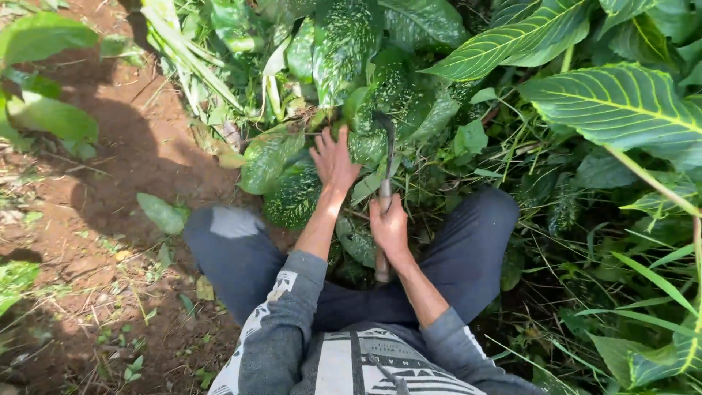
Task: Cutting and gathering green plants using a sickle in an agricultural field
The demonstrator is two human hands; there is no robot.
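Note:
I squat among broad-leaved plants, my knees in dark trousers spread to either side. My right hand (390, 228) grips the wooden handle of a sickle (385, 157), whose dark curved blade points up into the foliage. Fingers spread, my left hand (333, 159) reaches forward and rests on a speckled green leaf (292, 192) just left of the blade. Stems under the leaves are hidden.
Bare reddish soil (102, 241) with small weeds and fallen leaves lies to the left. Large striped leaves (621, 102) and long grass (643, 278) crowd the right. Cut pale stalks (194, 66) lie at the top left.

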